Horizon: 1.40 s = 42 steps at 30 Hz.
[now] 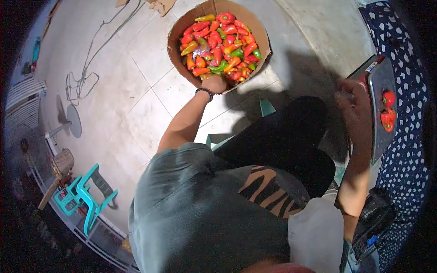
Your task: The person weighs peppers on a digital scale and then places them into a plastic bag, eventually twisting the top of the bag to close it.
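Cardboard box (175, 34): brown, round-walled, on the tiled floor (136, 104), heaped with peppers (218, 45).
Peppers: red, orange and green, glossy; probably light, firm yet easy to bruise, smooth enough to slip. Best taken round the body, or by the stem.
Left hand (214, 84): at the box's near rim, among the lowest peppers, fingers curled; whether it has closed on one, I cannot tell.
Right hand (353, 98): closed on the edge of a metal tray (380, 132), held tilted.
Tray: three red peppers (388, 111) lie on it, near the top.
Elsewhere: teal chair (84, 193) and fan (68, 120), well apart on the left.
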Available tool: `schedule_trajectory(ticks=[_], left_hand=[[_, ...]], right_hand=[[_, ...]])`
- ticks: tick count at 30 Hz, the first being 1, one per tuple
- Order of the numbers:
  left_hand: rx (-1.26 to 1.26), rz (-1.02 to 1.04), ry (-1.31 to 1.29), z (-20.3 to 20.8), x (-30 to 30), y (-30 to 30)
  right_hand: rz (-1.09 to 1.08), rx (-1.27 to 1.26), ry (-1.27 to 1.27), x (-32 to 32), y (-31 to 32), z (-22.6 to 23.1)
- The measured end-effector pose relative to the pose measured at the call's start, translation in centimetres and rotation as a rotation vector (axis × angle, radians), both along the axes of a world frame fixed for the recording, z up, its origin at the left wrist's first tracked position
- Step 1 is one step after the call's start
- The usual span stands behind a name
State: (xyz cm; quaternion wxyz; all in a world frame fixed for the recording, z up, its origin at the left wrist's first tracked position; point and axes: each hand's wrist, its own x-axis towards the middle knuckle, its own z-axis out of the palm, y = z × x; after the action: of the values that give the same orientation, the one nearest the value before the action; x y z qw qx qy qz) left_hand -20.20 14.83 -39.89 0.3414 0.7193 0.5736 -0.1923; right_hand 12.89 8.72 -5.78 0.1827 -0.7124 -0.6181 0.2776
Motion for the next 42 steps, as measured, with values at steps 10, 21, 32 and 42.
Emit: schedule_trajectory(ticks=[10,21,32,42], left_hand=[[0.456,0.247,0.326,-3.5,-1.3,7.7],[-0.533,1.001,-1.435,5.1,-2.2,6.6],[-0.095,-0.073,-1.358,27.8,26.8,1.3],[0.993,-0.534,-1.189,33.2,47.7,-4.8]], right_hand=[[-0.091,-0.152,-0.209,1.3,-13.2,-6.2],[-0.177,-0.049,-0.237,3.6,-18.8,-6.9],[-0.403,0.111,-0.396,5.2,-28.6,-10.5],[-0.592,0.472,-0.252,6.4,-29.9,-11.1]])
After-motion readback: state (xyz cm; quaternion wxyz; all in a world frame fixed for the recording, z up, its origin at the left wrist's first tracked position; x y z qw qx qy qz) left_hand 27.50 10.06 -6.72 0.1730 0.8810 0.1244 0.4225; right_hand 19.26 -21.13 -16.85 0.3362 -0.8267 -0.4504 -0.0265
